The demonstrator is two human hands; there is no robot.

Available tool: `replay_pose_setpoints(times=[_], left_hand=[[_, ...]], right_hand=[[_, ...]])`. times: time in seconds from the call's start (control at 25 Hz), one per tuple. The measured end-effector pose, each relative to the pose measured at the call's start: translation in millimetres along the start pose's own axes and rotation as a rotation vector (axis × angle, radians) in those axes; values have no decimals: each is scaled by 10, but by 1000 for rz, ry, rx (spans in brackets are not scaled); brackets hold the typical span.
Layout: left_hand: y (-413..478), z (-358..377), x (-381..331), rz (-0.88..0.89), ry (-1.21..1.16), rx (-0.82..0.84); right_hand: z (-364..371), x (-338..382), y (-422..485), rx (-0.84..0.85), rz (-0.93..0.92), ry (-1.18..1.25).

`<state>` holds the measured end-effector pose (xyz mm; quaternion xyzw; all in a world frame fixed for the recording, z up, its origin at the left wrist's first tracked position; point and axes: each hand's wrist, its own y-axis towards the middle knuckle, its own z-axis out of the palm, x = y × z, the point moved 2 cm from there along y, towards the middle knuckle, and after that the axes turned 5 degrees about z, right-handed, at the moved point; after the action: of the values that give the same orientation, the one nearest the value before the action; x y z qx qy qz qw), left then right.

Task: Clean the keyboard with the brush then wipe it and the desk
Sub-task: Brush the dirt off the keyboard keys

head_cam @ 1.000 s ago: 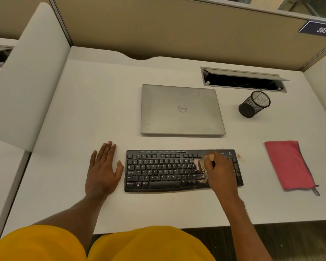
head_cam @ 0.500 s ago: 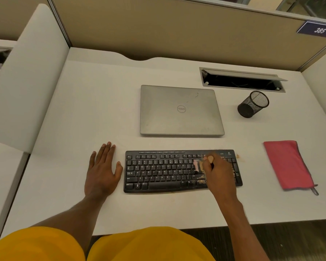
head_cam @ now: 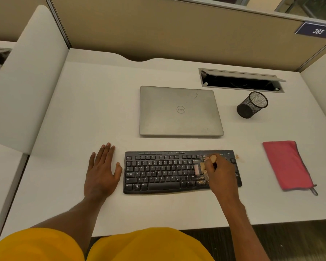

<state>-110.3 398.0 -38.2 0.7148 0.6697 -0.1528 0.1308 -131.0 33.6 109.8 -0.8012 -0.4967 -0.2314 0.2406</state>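
**Head view, change against earlier frames.** The right grip (head_cam: 220,176) keeps its station over the right end of the keyboard (head_cam: 158,172), with no clear shift. It stays curled round the brush (head_cam: 212,158). The wooden handle end shows just beyond the knuckles, and the pale bristle head, blurred, meets the keys just left of the grip. The left grip (head_cam: 102,174) has not moved. It lies flat on the bench (head_cam: 83,110) with straight fingers, holding nothing, well left of the right grip and just off the keyboard's left edge. Keyboard, laptop, cup and cloth lie as before.

**Count.** One keyboard, one brush, one cloth, one laptop, one mesh cup, two hands.

**Condition.** Tan debris (head_cam: 200,182) lies on the keys just below the bristles and against the right grip. A few crumbs (head_cam: 237,156) lie on the bench just right of the grip, off the keyboard's far right corner.

**Surroundings.** The red cloth (head_cam: 288,164) lies flat, apart to the right of the grip. The closed grey laptop (head_cam: 179,112) sits beyond the grip, past the keyboard and not touching it. The black mesh cup (head_cam: 251,105) lies tipped on its side farther off to the right, near an open cable tray (head_cam: 239,81). A plate (head_cam: 317,31) on the partition reads 385.

**Obstruction.** The right grip hides the keys at the keyboard's right end and most of the brush handle.
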Motion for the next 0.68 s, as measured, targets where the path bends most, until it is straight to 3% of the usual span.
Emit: replay_pose_setpoints(times=[0.44,0.68], left_hand=[[4,1,-5,-7,1,7],[2,-10,-7,3,6,-6]], right_hand=[[-49,-34,-224,-21,-79,49],[-15,-161,-323,114,-65,-3]])
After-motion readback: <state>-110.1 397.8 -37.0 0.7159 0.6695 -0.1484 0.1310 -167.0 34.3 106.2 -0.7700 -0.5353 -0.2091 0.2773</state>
